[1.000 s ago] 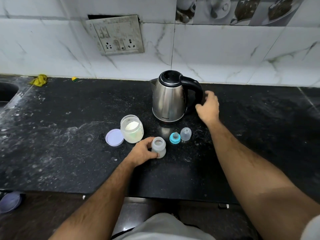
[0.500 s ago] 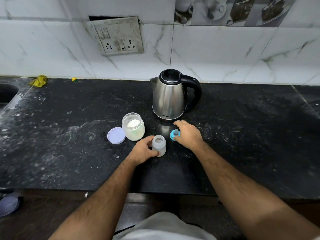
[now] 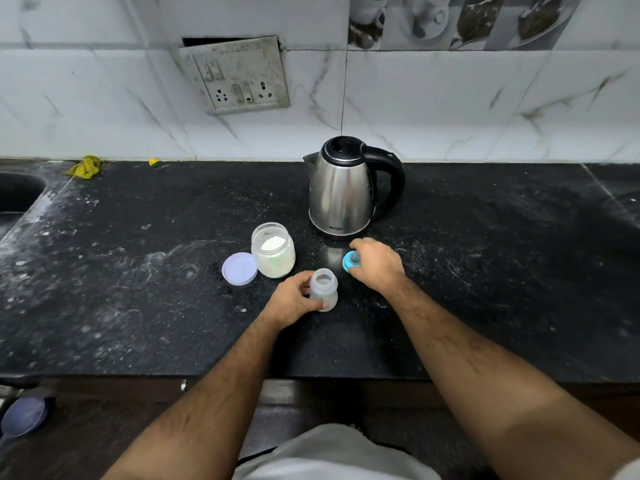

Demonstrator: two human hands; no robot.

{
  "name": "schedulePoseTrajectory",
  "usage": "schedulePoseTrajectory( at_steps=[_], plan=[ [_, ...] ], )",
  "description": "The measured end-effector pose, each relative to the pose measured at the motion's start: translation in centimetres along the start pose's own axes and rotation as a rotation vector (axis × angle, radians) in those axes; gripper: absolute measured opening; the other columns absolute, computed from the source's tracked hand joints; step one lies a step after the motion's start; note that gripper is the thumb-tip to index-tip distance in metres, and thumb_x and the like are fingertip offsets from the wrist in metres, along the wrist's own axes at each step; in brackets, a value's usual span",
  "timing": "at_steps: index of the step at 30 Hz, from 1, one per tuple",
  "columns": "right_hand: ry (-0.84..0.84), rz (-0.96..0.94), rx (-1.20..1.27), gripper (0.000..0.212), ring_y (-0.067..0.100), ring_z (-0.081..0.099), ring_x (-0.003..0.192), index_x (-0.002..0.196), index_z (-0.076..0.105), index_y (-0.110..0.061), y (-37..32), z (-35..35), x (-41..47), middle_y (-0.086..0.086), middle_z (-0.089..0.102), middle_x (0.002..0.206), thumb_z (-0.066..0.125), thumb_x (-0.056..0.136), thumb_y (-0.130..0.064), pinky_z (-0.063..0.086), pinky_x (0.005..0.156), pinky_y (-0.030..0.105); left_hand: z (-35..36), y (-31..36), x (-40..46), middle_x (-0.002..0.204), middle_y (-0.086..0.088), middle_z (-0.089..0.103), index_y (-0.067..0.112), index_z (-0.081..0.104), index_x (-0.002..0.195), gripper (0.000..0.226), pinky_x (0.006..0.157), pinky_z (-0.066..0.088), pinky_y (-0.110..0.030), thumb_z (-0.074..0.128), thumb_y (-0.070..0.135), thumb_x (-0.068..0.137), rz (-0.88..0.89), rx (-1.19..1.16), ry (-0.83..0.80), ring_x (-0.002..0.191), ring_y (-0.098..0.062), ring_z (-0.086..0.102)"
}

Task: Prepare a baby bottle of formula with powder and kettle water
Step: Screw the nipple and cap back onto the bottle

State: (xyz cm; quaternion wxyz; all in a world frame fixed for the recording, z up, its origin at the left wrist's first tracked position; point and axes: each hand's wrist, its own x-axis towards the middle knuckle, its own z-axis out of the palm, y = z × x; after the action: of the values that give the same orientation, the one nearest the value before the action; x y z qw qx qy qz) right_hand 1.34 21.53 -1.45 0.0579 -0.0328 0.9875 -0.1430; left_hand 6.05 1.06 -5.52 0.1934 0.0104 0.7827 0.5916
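A small translucent baby bottle [image 3: 323, 289] stands open-topped on the black counter [image 3: 138, 271], with my left hand [image 3: 294, 299] wrapped around its left side. My right hand [image 3: 375, 263] is closed on the blue nipple ring [image 3: 350, 262], tilted just right of the bottle. The clear cap is hidden under that hand. An open jar of white formula powder [image 3: 273, 250] stands to the left, its lilac lid [image 3: 239, 268] lying flat beside it. The steel kettle [image 3: 341, 194] with a black handle stands behind.
A sink [image 3: 17, 194] is set into the counter at far left. A yellow rag [image 3: 85, 166] lies near the back wall. A switch and socket plate [image 3: 239, 76] hangs on the tiled wall. The counter's front edge runs below my forearms.
My right hand left the kettle handle, came down to the blue nipple ring and has closed on it. My left hand stays on the bottle.
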Motion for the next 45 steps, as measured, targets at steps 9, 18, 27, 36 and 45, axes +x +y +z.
schedulePoseTrajectory(
  at_steps=[9,18,27,36,45],
  plan=[
    [0.002,-0.096,0.201,0.037,0.015,0.059,0.099,0.11,0.069,-0.021,-1.3,-4.7,-4.1,-0.004,0.062,0.109,0.076,0.074,-0.028,0.051,0.088,0.038,0.8,-0.3,-1.2,0.117,0.004,0.072,0.02,0.063,0.124,0.061,0.101,0.051,-0.027,0.086,0.002,0.07,0.035,0.003,-0.043,0.108,-0.01,0.068],
    [-0.103,-0.215,0.083,0.03,0.014,0.058,0.095,0.102,0.07,-0.023,-4.2,-5.0,-6.4,-0.007,0.059,0.101,0.072,0.073,-0.028,0.049,0.089,0.04,0.4,-0.8,-2.1,0.124,0.003,0.069,0.016,0.059,0.132,0.066,0.104,0.049,-0.032,0.084,0.002,0.073,0.091,-0.037,-0.034,0.115,-0.011,0.065],
    [-0.154,-0.254,-0.086,0.042,0.017,0.057,0.101,0.117,0.066,-0.021,-6.1,-5.4,-5.5,-0.004,0.059,0.108,0.074,0.077,-0.027,0.047,0.079,0.034,0.6,0.0,-1.7,0.119,-0.001,0.07,0.014,0.064,0.125,0.062,0.103,0.051,-0.034,0.088,0.006,0.068,0.101,-0.006,-0.019,0.114,-0.015,0.065],
    [-0.202,-0.253,-0.101,0.026,0.014,0.053,0.09,0.101,0.064,-0.019,-6.0,-4.6,-5.5,-0.007,0.049,0.097,0.073,0.078,-0.029,0.045,0.071,0.032,0.9,-0.2,-1.3,0.109,0.004,0.074,0.015,0.067,0.114,0.054,0.102,0.05,-0.026,0.089,0.006,0.065,0.108,0.002,-0.022,0.107,-0.008,0.068],
    [-0.143,-0.183,-0.219,0.042,0.021,0.06,0.083,0.079,0.054,-0.015,-6.6,-4.1,-5.2,0.0,0.059,0.081,0.07,0.078,-0.054,0.042,0.065,0.033,0.8,-0.4,-1.4,0.106,-0.001,0.075,0.017,0.065,0.11,0.052,0.098,0.053,-0.029,0.089,0.004,0.066,0.111,-0.016,-0.029,0.105,-0.011,0.069]
  ],
)
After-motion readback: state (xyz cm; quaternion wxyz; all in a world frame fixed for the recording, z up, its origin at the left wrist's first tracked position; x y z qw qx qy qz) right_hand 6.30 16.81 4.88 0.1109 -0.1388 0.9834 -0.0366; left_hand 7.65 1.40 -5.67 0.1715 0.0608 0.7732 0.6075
